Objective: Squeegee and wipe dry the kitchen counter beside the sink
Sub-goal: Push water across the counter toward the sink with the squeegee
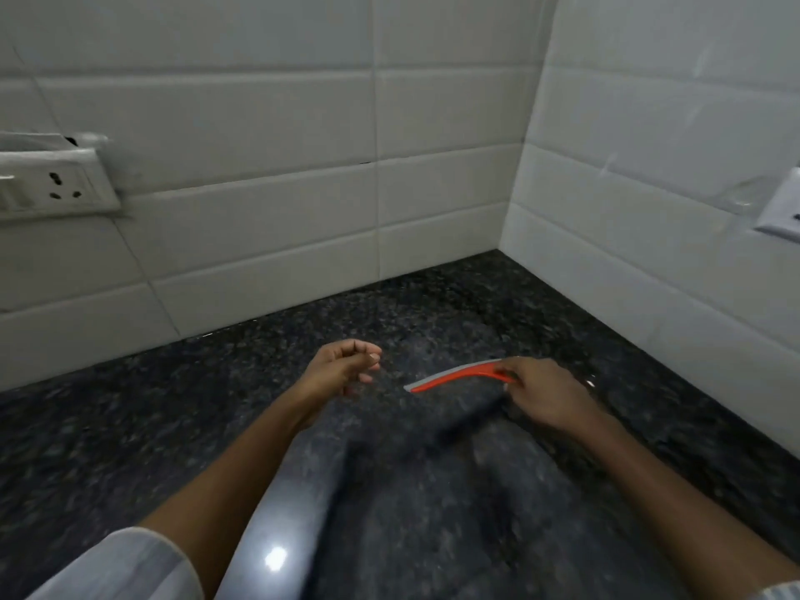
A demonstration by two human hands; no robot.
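Beside tiled corner (511, 201), right hand (541, 396) gripping squeegee (454, 376)

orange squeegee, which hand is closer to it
Right. The right hand grips the orange squeegee at its right end. The left hand, loosely curled and empty, hovers apart from the blade's left tip.

Counter (130, 426): dark speckled stone lying open across the left and centre of the frame, nothing standing on it. Tiled walls (259, 166) closing off the top and right, meeting in a corner at upper right. Socket plate (52, 186) jutting from the wall at far left; second plate (781, 210) jutting at far right. Squeegee (454, 375), held in the right hand (550, 396), lying across centre-right. Left hand (342, 368) hovering beside it.
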